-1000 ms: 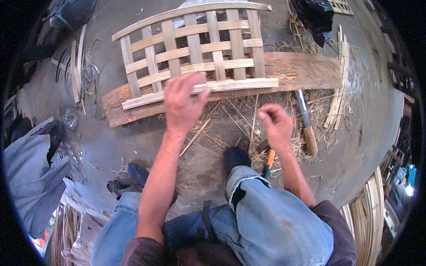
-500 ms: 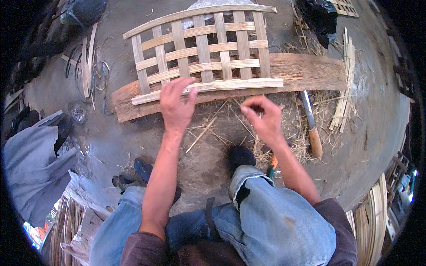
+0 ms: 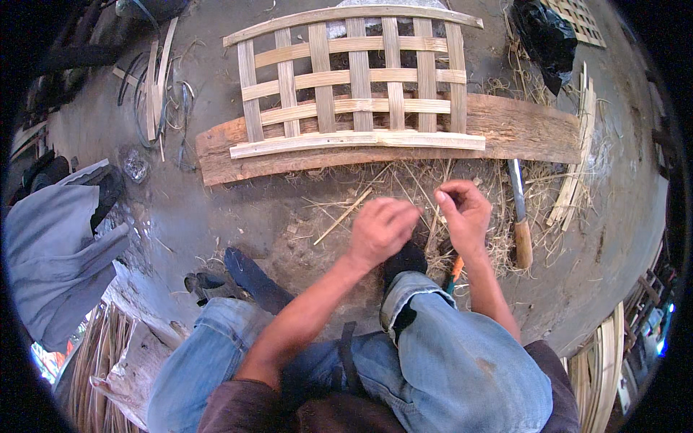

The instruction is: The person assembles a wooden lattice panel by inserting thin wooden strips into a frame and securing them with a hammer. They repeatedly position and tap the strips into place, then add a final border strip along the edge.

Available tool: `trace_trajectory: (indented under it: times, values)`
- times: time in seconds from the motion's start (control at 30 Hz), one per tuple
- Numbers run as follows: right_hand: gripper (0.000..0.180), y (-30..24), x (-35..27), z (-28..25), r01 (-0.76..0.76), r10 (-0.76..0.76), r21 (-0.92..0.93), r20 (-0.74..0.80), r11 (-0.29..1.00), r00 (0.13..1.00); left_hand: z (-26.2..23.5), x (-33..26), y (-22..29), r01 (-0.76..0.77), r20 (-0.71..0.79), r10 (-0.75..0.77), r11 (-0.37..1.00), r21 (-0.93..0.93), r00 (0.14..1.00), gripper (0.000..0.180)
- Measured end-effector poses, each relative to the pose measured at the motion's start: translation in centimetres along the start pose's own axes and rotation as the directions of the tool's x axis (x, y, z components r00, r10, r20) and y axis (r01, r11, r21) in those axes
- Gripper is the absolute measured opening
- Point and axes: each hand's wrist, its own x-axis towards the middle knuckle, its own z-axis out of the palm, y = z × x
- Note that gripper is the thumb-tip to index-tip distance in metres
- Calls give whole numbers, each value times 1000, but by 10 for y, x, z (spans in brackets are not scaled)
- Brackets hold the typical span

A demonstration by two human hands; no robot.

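A woven lattice panel of flat bamboo strips leans with its lower edge on a rough wooden plank. My left hand is in front of the plank, over my right foot, its fingers curled in and somewhat blurred. Close beside it, my right hand has thumb and forefinger brought together in a pinch. Whatever either hand holds, if anything, is too small to make out. Neither hand touches the panel. To the right of my right hand lies a long knife with a wooden handle.
Thin shavings litter the ground around the knife. An orange-and-green handled tool lies by my right foot. Bamboo strips lie at the right, with a black plastic bag beyond. Grey cloth hangs at the left.
My left hand has left the panel's lower rail and moved right and nearer to me, fingers curling in, beside my right hand. The whole view has shifted slightly.
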Motion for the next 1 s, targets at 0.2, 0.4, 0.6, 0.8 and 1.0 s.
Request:
trace_trajectory:
  times: [0.2,0.4,0.6,0.8,1.0]
  values:
    - [11,1,-8,-1,-76,76,8,13,997,997,-33,41,-22,239,-142,-198,892,383,970,61]
    - [13,-2,-5,3,-44,44,38,9,998,999,-17,2,-37,-32,66,22,989,144,998,51]
    - [12,1,-9,0,-74,76,77,-29,994,997,-27,37,-31,148,-64,-135,928,341,989,52]
    - [12,5,-15,-6,-108,109,31,-36,994,993,-34,46,-22,29,-80,2,924,380,997,42]
    - [10,5,-9,0,-27,27,-9,-48,1000,998,-24,15,-15,-45,176,44,999,4,983,30]
